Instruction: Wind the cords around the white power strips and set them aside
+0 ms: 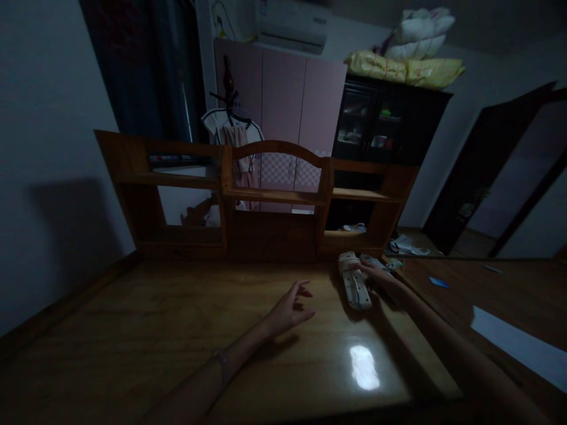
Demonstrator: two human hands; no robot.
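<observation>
One pale oblong device (357, 292), right of centre

Head view: left hand (287, 310) empty, fingers loosely curved, above tabletop (199, 319). Right hand (378, 275): fingers on device's far end; cannot tell if gripping. Device lies on tabletop, near wooden shelf (272, 236).

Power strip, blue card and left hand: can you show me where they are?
Power strip (353, 293): head view, its pale body.
Blue card (438, 282): head view, its upper side.
Left hand (282, 313): head view, its back.

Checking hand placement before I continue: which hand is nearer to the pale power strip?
Right. The right hand is at the pale power strip, fingers over its far part; the left hand is apart from it, to its left.
</observation>
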